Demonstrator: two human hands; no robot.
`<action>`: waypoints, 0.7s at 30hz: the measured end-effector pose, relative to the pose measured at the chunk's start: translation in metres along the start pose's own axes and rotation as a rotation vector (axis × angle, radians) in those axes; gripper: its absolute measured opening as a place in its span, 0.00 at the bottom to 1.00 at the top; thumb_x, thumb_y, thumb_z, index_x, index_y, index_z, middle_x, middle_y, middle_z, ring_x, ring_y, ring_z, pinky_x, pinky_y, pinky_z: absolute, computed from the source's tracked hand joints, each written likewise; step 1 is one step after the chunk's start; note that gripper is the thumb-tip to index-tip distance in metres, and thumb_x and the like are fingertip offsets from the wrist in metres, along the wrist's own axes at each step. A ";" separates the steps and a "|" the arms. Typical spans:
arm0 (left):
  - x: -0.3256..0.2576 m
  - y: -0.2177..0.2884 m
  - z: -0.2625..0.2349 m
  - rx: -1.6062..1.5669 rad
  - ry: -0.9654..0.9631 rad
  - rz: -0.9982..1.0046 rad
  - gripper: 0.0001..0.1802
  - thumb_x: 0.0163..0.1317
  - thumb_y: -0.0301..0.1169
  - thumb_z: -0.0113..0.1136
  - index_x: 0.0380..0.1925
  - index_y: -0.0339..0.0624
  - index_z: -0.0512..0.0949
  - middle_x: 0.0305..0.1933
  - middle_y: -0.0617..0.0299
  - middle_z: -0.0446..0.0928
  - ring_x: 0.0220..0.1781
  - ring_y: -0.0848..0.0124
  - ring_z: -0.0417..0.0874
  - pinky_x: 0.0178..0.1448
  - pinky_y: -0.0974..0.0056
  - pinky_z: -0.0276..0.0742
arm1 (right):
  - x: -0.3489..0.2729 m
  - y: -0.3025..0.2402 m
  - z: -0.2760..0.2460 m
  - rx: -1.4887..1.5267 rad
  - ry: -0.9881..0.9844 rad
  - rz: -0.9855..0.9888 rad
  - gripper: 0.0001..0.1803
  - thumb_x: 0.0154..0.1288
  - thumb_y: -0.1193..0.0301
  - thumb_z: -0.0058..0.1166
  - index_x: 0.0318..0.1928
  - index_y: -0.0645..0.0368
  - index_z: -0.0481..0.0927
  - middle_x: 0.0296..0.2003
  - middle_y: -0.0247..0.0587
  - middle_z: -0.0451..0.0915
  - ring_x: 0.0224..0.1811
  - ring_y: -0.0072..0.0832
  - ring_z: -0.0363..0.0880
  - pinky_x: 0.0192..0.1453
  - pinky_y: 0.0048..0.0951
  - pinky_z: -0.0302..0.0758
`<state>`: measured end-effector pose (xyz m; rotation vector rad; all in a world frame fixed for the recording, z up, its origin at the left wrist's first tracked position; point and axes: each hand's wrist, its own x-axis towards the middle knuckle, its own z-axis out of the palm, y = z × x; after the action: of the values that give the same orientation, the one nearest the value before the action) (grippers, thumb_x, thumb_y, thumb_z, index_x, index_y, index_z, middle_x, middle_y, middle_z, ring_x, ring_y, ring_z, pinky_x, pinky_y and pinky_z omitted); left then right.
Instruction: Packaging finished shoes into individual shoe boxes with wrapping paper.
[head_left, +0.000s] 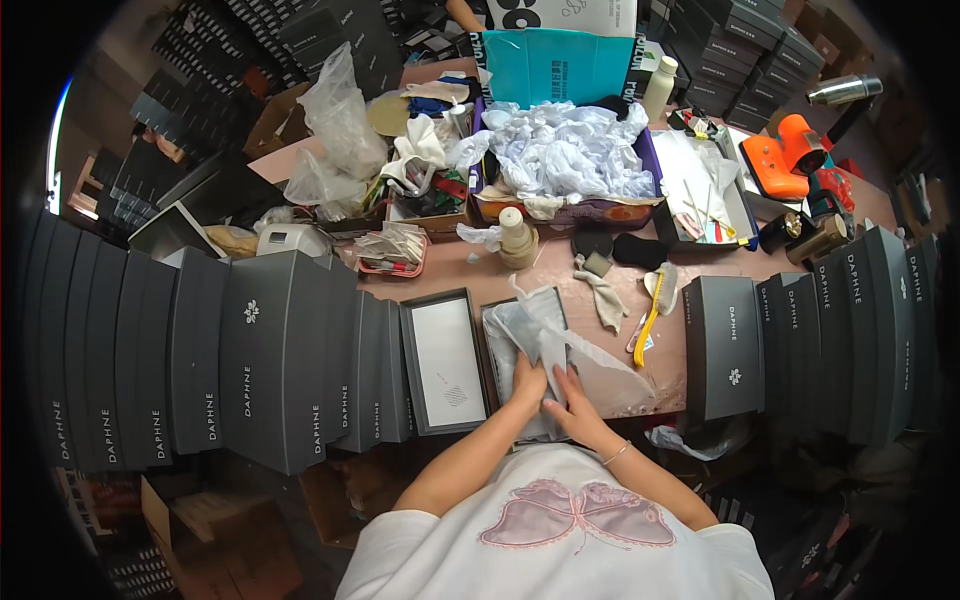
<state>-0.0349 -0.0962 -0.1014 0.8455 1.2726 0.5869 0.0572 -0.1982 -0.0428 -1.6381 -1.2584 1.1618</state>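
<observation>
In front of me lies an open dark grey shoe box with thin whitish wrapping paper over it; the sheet spreads out to the right past the box's side. My left hand is closed on the paper near the box's near end. Beside it my right hand rests against the same paper with its fingers stretched and apart. What lies under the paper is hidden. Just left of the box is a grey box lid, its white inside facing up.
Rows of grey shoe boxes stand left and right. A yellow-handled brush, a pale cloth and a capped bottle lie or stand beyond my hands. Farther back are a carton of crumpled white paper and an orange tool.
</observation>
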 end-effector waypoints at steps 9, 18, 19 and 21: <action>0.025 -0.043 0.010 0.694 0.071 0.691 0.19 0.60 0.34 0.54 0.48 0.35 0.75 0.48 0.44 0.77 0.49 0.49 0.78 0.50 0.56 0.75 | -0.035 -0.042 -0.086 0.183 -0.543 0.218 0.19 0.65 0.63 0.55 0.50 0.63 0.79 0.37 0.45 0.83 0.37 0.26 0.79 0.47 0.28 0.74; -0.049 -0.016 -0.127 0.891 0.045 0.106 0.21 0.55 0.36 0.63 0.43 0.33 0.72 0.39 0.45 0.77 0.43 0.50 0.79 0.47 0.56 0.76 | 0.023 -0.046 -0.055 -0.558 0.146 -0.281 0.39 0.61 0.60 0.57 0.69 0.56 0.57 0.68 0.58 0.55 0.70 0.51 0.53 0.70 0.49 0.53; -0.055 -0.023 -0.125 0.988 0.056 0.126 0.20 0.55 0.37 0.63 0.41 0.32 0.72 0.37 0.42 0.77 0.41 0.48 0.80 0.45 0.55 0.76 | 0.032 -0.050 -0.031 -0.719 -0.003 -0.375 0.40 0.61 0.57 0.57 0.69 0.55 0.56 0.68 0.57 0.55 0.72 0.50 0.50 0.72 0.53 0.48; -0.059 -0.030 -0.129 1.084 0.055 0.202 0.19 0.55 0.37 0.63 0.37 0.32 0.72 0.34 0.39 0.77 0.39 0.44 0.80 0.42 0.52 0.76 | 0.029 -0.033 0.001 -0.940 -0.192 -0.395 0.40 0.60 0.54 0.56 0.69 0.54 0.58 0.69 0.55 0.54 0.73 0.48 0.48 0.72 0.55 0.46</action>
<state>-0.1752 -0.1319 -0.1007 1.8682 1.5553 0.0153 0.0495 -0.1622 -0.0189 -1.7663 -2.3529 0.4819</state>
